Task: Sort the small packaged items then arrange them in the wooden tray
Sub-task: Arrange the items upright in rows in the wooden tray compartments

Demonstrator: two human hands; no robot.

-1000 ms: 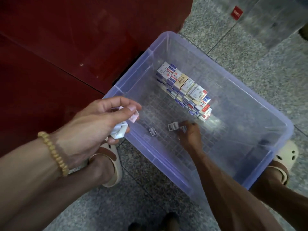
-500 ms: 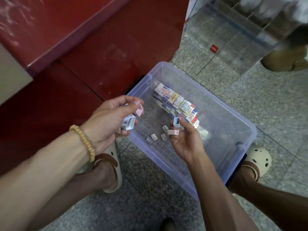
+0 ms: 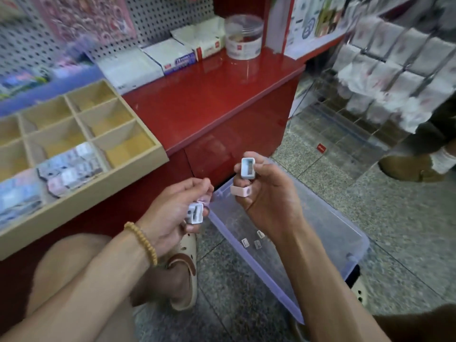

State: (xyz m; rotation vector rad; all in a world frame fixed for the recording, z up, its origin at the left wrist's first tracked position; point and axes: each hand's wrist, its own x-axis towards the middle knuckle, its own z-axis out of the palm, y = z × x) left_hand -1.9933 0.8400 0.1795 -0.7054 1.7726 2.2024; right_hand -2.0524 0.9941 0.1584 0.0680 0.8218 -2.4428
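Note:
My right hand [image 3: 267,196] holds two small sharpeners above the clear plastic bin [image 3: 355,265]: a light blue sharpener [image 3: 247,168] pinched at the fingertips and a pink sharpener [image 3: 240,191] below it. My left hand [image 3: 172,213] grips another pale blue sharpener [image 3: 195,213] with a pink one partly hidden behind it. Three loose sharpeners [image 3: 251,240] lie on the bin floor. The wooden tray [image 3: 103,186] sits at left on the red counter, with small packaged items [image 3: 70,169] in its near compartments.
The red counter [image 3: 209,99] carries white boxes [image 3: 170,55] and a clear round jar [image 3: 243,37]. A pegboard stands behind it. A clear display rack [image 3: 394,70] and another person's shoe [image 3: 409,166] are at right. My sandalled foot [image 3: 185,267] rests beside the bin.
My view has swung up from the bin to the counter and tray. Both hands have risen out of the bin, the right one now holding two sharpeners higher.

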